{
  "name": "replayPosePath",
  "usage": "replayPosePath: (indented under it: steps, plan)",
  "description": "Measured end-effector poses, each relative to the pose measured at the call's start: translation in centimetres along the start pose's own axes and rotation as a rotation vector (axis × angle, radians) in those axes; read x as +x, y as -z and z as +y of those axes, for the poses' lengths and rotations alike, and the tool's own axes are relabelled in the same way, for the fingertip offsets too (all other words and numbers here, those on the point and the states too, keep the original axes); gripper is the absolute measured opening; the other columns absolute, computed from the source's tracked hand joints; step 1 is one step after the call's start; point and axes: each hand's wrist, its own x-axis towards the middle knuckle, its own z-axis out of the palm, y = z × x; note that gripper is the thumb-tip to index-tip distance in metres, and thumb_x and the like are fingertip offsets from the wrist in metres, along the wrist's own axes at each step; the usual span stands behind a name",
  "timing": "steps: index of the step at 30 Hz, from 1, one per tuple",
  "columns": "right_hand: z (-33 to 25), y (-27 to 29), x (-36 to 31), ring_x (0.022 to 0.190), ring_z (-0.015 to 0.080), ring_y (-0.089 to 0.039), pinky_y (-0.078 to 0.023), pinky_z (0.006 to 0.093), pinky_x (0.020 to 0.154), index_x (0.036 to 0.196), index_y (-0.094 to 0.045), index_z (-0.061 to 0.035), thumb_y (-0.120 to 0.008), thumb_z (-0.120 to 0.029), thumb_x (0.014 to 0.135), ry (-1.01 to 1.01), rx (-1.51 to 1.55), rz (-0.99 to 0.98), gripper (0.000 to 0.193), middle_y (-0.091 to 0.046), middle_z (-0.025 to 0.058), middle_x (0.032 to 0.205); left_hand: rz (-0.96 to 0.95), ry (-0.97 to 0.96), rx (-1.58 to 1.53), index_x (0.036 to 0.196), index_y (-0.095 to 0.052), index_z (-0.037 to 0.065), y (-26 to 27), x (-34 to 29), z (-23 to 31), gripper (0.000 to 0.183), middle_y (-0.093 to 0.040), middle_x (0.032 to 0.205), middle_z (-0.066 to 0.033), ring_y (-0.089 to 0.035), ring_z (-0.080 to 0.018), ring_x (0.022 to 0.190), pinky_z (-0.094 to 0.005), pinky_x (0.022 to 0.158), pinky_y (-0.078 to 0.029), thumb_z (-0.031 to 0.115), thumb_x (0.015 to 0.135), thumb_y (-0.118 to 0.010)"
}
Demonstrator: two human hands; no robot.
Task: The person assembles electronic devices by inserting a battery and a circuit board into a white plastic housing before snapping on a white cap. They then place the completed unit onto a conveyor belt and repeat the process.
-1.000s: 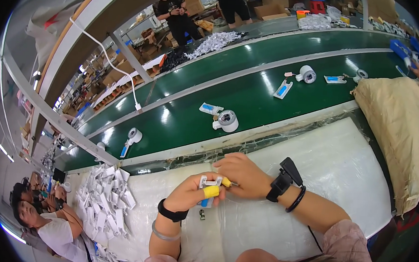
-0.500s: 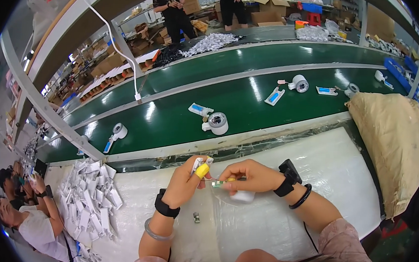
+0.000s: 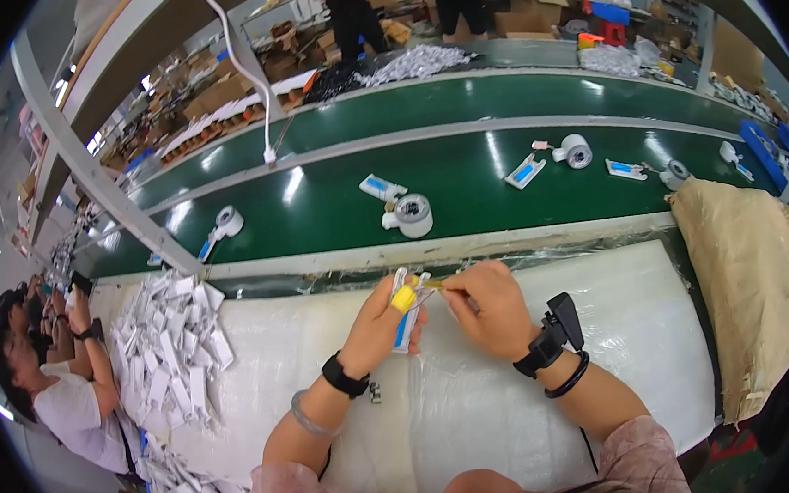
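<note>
My left hand (image 3: 372, 323) is closed around a narrow white plastic housing (image 3: 399, 279) with a blue strip, probably a battery, along it. Yellow wrapping covers the thumb tip. Close by on the right, my right hand (image 3: 496, 312) pinches something thin and yellowish at the housing's upper end; it is too small to name. Thin wires seem to run between the fingertips. Below my left wrist, a small metallic part (image 3: 375, 392) lies on the plastic-covered table (image 3: 473, 420).
Left on the table is a heap of white housings (image 3: 174, 345). Beyond the table edge, a green conveyor (image 3: 322, 227) carries white round-headed units (image 3: 411, 214) with blue-striped pieces. A brown paper-covered bundle (image 3: 738, 292) stands at right. Co-workers (image 3: 76, 407) sit at far left.
My left hand now shows the housing's blue strip. My right hand has moved up and slightly right; the small green board and white piece under it no longer show. The whole view has shifted slightly.
</note>
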Motion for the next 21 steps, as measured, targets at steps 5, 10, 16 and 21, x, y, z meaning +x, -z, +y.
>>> replayPosePath:
  steps: [5, 10, 16, 21]
  plan:
    - [-0.2, -0.2, -0.4, 0.083, 0.0268, -0.06, -0.047, 0.0389, 0.083, 0.092, -0.065, -0.0063, -0.07, 0.003, 0.077, 0.049, 0.002, 0.034, 0.018, -0.065, 0.007, 0.082, -0.022, -0.006, -0.012, 0.122, -0.045, 0.009, -0.5, 0.0, -0.1, 0.028, -0.06, 0.087, -0.0086, -0.058, -0.0145, 0.063, -0.0298, 0.052, -0.052, 0.009, 0.094, -0.043]
    - [0.2, -0.8, -1.0, 0.088, 0.0274, -0.061, -0.046, 0.0412, 0.088, 0.092, -0.065, -0.006, -0.071, 0.003, 0.076, 0.047, 0.08, -0.029, 0.02, -0.066, 0.0075, 0.086, -0.083, -0.134, -0.027, 0.125, -0.043, 0.004, -0.5, 0.2, -0.9, 0.042, -0.059, 0.093, -0.0098, -0.058, -0.0151, 0.068, -0.0295, 0.056, -0.053, -0.001, 0.083, -0.036]
    - [0.4, -0.9, -1.2, 0.093, 0.0294, -0.059, -0.046, 0.0419, 0.087, 0.093, -0.067, -0.0082, -0.073, 0.002, 0.071, 0.072, 0.051, 0.032, 0.024, -0.063, 0.0074, 0.094, -0.092, -0.212, -0.012, 0.129, -0.041, 0.005, -1.0, 0.0, -0.9, 0.045, -0.057, 0.095, -0.0095, -0.058, -0.0147, 0.072, -0.0286, 0.06, -0.054, -0.001, 0.085, -0.035]
    - [0.7, -0.8, -1.5, 0.095, 0.0301, -0.056, -0.046, 0.0414, 0.087, 0.092, -0.068, -0.0099, -0.074, 0.001, 0.07, 0.065, 0.082, 0.029, 0.025, -0.059, 0.0077, 0.096, -0.127, -0.198, 0.036, 0.132, -0.039, 0.005, -1.1, -0.2, -0.8, 0.047, -0.056, 0.096, -0.0096, -0.057, -0.0143, 0.074, -0.0279, 0.062, -0.053, -0.001, 0.086, -0.035]
